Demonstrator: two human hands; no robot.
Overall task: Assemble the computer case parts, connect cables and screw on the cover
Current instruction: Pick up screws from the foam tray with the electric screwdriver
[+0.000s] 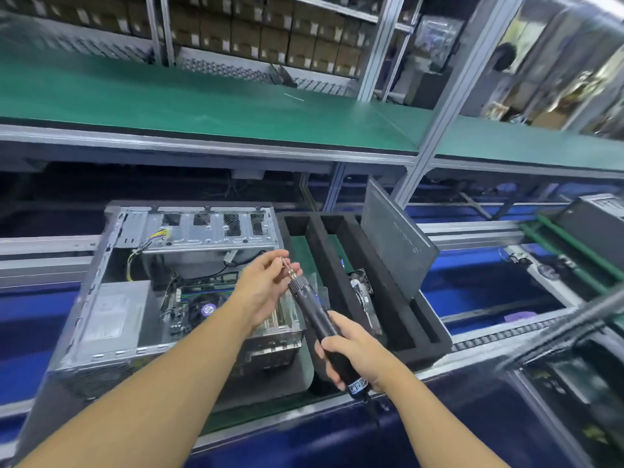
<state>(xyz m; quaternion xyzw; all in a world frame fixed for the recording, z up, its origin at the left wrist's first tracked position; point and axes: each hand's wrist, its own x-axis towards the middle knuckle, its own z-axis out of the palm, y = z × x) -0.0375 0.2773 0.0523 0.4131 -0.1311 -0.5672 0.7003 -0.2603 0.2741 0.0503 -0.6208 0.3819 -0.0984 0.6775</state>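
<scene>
Black electric screwdriver (320,324) gripped by right hand (358,352), left hand (266,288) pinching its tip

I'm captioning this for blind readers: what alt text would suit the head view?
The right hand grips a black electric screwdriver while the left hand pinches its bit, above an open computer case lying on an assembly line. Beside the case, a grey panel leans in a black foam tray.

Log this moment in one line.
right hand: grips electric screwdriver | left hand: pinches screwdriver bit | computer case: side open
</scene>
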